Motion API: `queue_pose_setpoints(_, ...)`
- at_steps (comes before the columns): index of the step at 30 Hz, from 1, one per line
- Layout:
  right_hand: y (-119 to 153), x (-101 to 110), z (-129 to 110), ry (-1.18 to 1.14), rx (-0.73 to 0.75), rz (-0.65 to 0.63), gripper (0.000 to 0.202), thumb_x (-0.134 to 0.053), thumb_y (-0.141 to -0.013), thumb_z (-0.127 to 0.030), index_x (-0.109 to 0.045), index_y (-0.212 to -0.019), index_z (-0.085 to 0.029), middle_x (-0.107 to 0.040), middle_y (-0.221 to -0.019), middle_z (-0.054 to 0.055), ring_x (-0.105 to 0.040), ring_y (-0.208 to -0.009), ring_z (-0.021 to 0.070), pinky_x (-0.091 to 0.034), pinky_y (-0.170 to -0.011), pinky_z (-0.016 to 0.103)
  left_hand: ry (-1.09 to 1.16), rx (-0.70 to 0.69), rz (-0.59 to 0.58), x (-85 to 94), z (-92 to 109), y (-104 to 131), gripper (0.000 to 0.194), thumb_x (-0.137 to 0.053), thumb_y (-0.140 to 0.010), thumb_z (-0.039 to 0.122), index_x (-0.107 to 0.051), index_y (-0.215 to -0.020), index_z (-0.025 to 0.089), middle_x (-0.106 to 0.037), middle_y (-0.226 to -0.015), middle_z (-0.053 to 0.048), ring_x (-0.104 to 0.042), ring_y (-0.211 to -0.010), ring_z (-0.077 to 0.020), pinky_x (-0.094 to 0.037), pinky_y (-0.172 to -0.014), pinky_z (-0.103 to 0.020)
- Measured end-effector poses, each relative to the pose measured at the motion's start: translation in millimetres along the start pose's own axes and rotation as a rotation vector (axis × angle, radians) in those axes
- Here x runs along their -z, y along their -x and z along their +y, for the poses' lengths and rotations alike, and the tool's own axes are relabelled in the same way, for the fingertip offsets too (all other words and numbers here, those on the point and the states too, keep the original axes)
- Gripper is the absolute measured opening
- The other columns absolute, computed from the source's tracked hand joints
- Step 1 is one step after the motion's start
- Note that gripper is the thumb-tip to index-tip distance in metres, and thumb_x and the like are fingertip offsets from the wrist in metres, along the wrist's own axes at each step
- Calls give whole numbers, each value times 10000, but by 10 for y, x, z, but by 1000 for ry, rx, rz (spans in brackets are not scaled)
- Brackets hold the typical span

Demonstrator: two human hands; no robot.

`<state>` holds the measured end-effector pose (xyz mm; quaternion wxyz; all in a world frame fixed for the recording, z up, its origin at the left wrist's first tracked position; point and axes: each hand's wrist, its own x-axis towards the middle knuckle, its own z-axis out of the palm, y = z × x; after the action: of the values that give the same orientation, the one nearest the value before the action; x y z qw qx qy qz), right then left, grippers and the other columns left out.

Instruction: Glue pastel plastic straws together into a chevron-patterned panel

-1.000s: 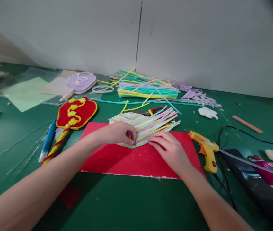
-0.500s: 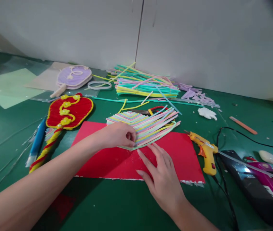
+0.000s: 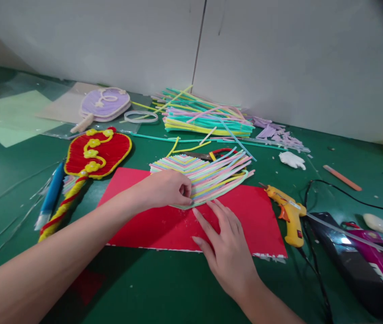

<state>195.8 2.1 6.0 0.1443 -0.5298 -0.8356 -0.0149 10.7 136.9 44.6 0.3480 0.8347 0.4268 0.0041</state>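
Observation:
A panel of pastel pipe cleaners [image 3: 215, 177], laid side by side in a V pattern, rests partly on a red sheet [image 3: 164, 229]. Its strips fan out loose toward the upper right. My left hand [image 3: 167, 188] is closed at the panel's lower edge, thumb and fingers pinching the outermost pale green pipe cleaner near the V's point. Its palm covers part of the panel's left side. My right hand [image 3: 227, 243] lies with fingers spread on the red sheet, fingertips just beside or touching that same edge.
Red-handled pliers [image 3: 203, 156] lie behind the panel, partly hidden. A yellow glue gun [image 3: 289, 213] with cables lies at right, near a black object [image 3: 340, 256]. A red fan [image 3: 97, 157] and blue pen-like tube [image 3: 52, 191] are at left. Pipe cleaner bundles [image 3: 205, 121] lie against the wall.
Both hands keep almost the same place and pose. The view has shifted slightly; the panel and sheet look unchanged.

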Motion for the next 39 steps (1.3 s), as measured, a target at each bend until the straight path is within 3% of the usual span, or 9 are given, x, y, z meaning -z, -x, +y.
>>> queue_pose_setpoints(16,-17,4,-4,22,0,-60,490,-410,-949,-432,-451,-1391,-224,-442,-1436,118,-371,-1341,307,-406,-1021,506,-40,-21,15,-7,7,4,129,-607,-702,325,-659,-716,208,-624,-681,28,-525,-585,-105,-305,-490,-214)
queue_pose_setpoints(22,-5,1,-1,34,-65,5,471,-413,-957,-388,-458,-1383,-192,-445,-1446,86,-364,-1353,289,-385,-1050,486,-25,-38,13,-17,-33,-3,125,-607,-723,323,-653,-723,208,-620,-684,27,-530,-598,-108,-317,-506,-213)
queue_pose_setpoints(30,0,-6,5,16,-76,5,461,-410,-961,-375,-459,-1380,-190,-432,-1456,75,-364,-1359,274,-401,-1046,476,25,-94,-51,12,-73,-7,115,-623,-740,302,-664,-763,197,-607,-709,32,-517,-608,-90,-348,-555,-199)
queue_pose_setpoints(39,-4,-3,4,10,-85,-4,458,-410,-960,-381,-468,-1375,-196,-436,-1454,78,-373,-1355,281,-414,-1039,485,-38,-58,-31,30,-15,29,122,-626,-735,329,-646,-758,211,-616,-750,23,-520,-638,-110,-329,-532,-218)
